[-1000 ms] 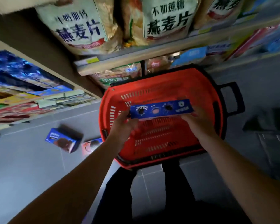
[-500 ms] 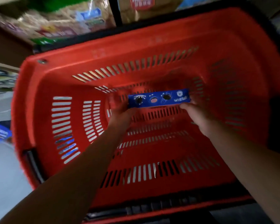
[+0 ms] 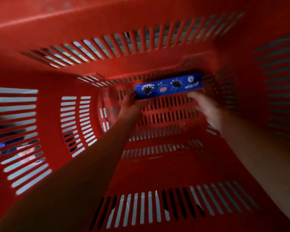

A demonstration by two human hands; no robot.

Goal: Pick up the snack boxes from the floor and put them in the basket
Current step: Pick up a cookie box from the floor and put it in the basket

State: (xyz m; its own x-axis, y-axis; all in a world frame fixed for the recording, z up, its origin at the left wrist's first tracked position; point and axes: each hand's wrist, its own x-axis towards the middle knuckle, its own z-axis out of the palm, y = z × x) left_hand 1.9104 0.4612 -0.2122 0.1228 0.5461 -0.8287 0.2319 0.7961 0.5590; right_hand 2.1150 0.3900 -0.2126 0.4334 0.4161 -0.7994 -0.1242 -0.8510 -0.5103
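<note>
A long blue snack box [image 3: 168,85] with cookie pictures lies deep inside the red basket [image 3: 157,64], close to its slotted bottom and far wall. My left hand [image 3: 130,102] grips the box's left end. My right hand [image 3: 208,111] is blurred and sits just below the box's right end, its fingers loosely spread with the tips by the lower corner; it no longer wraps that end. Both forearms reach down into the basket.
The red basket's slotted walls fill the whole view. Through the slots on the left, blue and pink shapes of other snack boxes [image 3: 18,149] show on the grey floor outside.
The box and both hands have gone down deeper into the basket and the view has closed in. My right hand has slipped off the box's right end.
</note>
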